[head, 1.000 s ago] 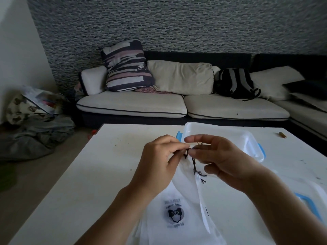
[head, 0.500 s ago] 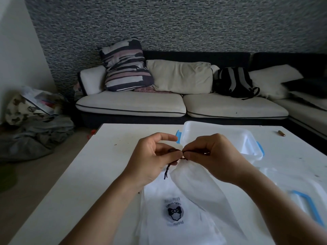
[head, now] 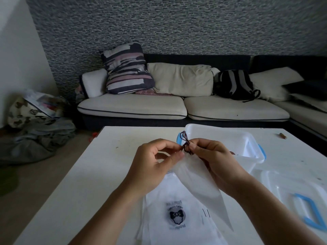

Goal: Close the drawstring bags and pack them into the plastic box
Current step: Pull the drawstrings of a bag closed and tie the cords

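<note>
Head view. Left hand [head: 154, 165] and right hand [head: 210, 160]: both pinch the dark drawstring [head: 184, 141] at the gathered mouth of a white bag [head: 200, 183], held over the table [head: 88, 174]. Printed bag [head: 177, 218]: flat beneath. Plastic box [head: 230, 138]: open, just behind hands. Lid [head: 292, 191]: right.

A home living room: cushioned sofa [head: 184, 106], patterned wallpaper [head: 177, 27].

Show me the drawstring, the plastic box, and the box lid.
drawstring [head: 184, 138], head view, on the dark loops above the fingers.
plastic box [head: 221, 137], head view, on its far rim.
box lid [head: 290, 183], head view, on its clear top.
</note>
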The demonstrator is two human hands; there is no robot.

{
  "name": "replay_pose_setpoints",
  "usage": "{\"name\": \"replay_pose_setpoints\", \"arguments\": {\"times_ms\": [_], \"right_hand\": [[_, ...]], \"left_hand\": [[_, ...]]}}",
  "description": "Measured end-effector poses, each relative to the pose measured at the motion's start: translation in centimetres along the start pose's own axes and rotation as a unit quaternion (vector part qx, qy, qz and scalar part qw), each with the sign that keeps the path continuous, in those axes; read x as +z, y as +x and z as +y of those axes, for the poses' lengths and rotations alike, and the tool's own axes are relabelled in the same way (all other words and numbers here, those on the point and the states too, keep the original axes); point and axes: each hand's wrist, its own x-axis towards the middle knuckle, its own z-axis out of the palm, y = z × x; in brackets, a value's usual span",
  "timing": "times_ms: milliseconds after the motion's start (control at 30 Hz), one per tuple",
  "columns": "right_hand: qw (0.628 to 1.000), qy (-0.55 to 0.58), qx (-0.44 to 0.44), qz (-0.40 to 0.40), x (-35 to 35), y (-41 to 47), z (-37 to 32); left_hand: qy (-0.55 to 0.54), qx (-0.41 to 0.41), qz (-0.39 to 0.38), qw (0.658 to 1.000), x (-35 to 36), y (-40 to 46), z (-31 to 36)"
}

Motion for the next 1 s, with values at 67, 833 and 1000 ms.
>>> {"name": "replay_pose_setpoints", "arguments": {"times_ms": [67,833,1000], "right_hand": [[1.0,0.003,0.006,-0.009,-0.2,0.0,0.1],[0.998,0.039,0.023,-0.038,-0.3,0.4,0.8],[0.999,-0.015,0.013,-0.029,0.2,0.1,0.5]], "left_hand": [[0.011,-0.001,-0.014,1.0,0.0,-0.1,-0.1],[-0.085,-0.061,-0.022,0.994,1.2,-0.7,1.1],[-0.103,-0.092,0.015,0.99,1.9,-1.0,1.0]]}}
